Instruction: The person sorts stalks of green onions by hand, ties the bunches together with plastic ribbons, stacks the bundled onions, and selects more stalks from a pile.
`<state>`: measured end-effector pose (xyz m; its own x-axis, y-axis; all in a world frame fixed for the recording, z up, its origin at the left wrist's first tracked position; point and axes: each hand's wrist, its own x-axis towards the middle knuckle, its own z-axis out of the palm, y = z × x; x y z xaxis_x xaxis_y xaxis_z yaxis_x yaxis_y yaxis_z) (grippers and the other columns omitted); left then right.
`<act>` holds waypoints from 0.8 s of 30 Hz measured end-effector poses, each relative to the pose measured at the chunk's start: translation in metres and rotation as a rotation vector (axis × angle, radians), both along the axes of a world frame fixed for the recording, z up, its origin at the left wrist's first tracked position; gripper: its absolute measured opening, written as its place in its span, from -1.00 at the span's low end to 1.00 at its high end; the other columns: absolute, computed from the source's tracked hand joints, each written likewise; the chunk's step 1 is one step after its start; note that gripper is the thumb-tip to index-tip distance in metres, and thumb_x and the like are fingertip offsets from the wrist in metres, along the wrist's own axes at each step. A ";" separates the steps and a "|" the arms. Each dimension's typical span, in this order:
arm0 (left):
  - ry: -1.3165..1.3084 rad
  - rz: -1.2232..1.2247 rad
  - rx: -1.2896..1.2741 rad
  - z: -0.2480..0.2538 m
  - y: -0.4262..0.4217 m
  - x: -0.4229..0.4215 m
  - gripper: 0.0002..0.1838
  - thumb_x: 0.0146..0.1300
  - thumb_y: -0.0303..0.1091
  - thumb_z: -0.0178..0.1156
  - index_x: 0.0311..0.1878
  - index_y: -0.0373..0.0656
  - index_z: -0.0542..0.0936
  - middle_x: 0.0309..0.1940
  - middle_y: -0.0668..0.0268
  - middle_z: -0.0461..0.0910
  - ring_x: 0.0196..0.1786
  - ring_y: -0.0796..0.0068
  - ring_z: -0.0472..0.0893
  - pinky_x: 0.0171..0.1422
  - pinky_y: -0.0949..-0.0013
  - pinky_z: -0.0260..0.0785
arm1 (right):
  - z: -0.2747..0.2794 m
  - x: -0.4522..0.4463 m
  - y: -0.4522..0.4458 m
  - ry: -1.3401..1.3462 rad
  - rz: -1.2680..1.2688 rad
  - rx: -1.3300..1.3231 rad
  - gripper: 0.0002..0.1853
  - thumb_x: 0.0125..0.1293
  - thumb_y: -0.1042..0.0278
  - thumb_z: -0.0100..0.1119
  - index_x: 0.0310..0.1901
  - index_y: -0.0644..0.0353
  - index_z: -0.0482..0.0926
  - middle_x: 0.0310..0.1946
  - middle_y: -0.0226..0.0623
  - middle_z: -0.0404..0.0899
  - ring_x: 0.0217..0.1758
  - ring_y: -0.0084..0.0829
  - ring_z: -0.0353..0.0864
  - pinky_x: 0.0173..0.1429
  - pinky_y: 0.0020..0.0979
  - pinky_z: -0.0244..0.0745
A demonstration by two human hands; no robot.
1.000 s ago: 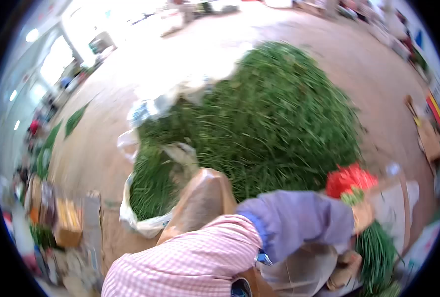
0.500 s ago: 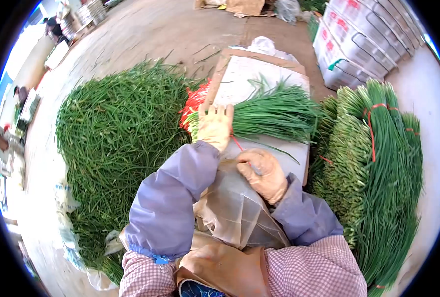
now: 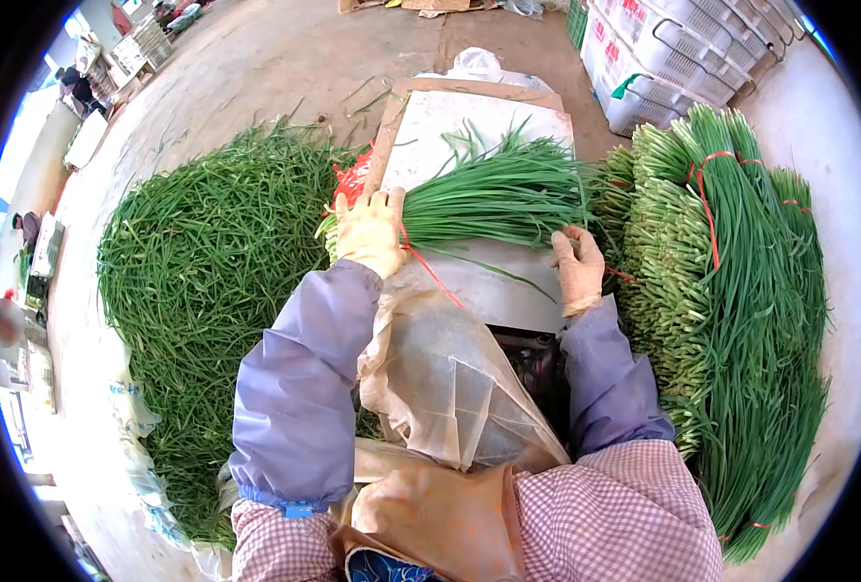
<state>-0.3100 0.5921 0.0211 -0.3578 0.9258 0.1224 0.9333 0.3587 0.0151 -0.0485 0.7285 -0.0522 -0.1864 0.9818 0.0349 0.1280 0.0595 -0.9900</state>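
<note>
A bunch of garlic chives [image 3: 494, 202] lies across the white board [image 3: 430, 121], pale stem ends to the left and green tips to the right. My left hand [image 3: 370, 233], in a cream glove, rests flat on the stem end with its fingers spread. A red tie [image 3: 429, 272] trails from the bunch beside that hand. My right hand [image 3: 578, 269], gloved too, is at the leaf tips by the board's right side, thumb and fingers bent together. Whatever is between those fingers is too small to make out. Red ties [image 3: 353, 177] lie heaped beyond my left hand.
A big heap of loose green leaves [image 3: 217, 291] stands to the left. On the right, tied chive bundles [image 3: 741, 291] are stacked. White plastic crates [image 3: 658, 58] stand at the back right. A translucent plastic sheet [image 3: 450, 378] hangs over the near edge of the board.
My right hand has moved right and forward from the board's near edge to the leaf tips. My left hand stays on the stem end. The camera view has shifted slightly.
</note>
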 end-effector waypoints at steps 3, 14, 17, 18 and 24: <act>-0.003 -0.003 -0.011 0.001 0.000 0.001 -0.14 -0.16 -0.23 0.48 0.30 -0.06 0.36 0.12 0.20 0.49 0.24 0.16 0.47 0.46 -0.22 0.10 | 0.008 -0.001 0.013 0.087 0.036 -0.128 -0.76 0.37 0.24 0.25 -0.17 0.27 0.58 -0.59 -0.50 0.45 -0.54 -0.69 0.31 -0.40 -0.54 0.24; 0.036 -0.021 0.030 -0.005 0.000 -0.001 -0.06 -0.21 -0.16 0.54 0.32 -0.09 0.35 0.12 0.23 0.51 0.24 0.22 0.47 0.45 -0.21 0.10 | 0.019 0.016 0.004 0.069 0.006 0.037 -0.83 0.34 0.34 0.25 -0.35 0.26 0.60 -0.56 -0.53 0.47 -0.49 -0.68 0.32 -0.40 -0.52 0.27; 0.047 -0.039 0.043 -0.009 -0.001 0.000 -0.05 -0.22 -0.18 0.54 0.33 -0.09 0.34 0.13 0.24 0.50 0.24 0.22 0.47 0.45 -0.20 0.10 | 0.030 -0.008 -0.013 0.099 0.286 0.389 -0.93 0.28 0.52 0.27 -0.20 0.21 0.63 -0.36 -0.50 0.58 -0.31 -0.63 0.50 -0.18 -0.58 0.42; 0.057 -0.041 0.046 -0.010 -0.001 0.000 -0.05 -0.22 -0.19 0.54 0.33 -0.09 0.34 0.13 0.24 0.49 0.24 0.22 0.47 0.45 -0.20 0.10 | 0.039 -0.016 -0.009 0.124 0.220 0.440 -0.92 0.29 0.53 0.25 -0.20 0.21 0.63 -0.33 -0.48 0.59 -0.29 -0.63 0.50 -0.16 -0.57 0.43; 0.057 -0.046 0.069 -0.009 -0.003 0.001 -0.05 -0.23 -0.21 0.52 0.34 -0.09 0.33 0.12 0.24 0.48 0.24 0.22 0.46 0.45 -0.20 0.10 | 0.010 -0.021 0.054 -0.105 -0.009 0.189 -0.88 0.32 0.45 0.18 -0.20 0.27 0.66 -0.45 -0.48 0.56 -0.39 -0.66 0.42 -0.23 -0.57 0.38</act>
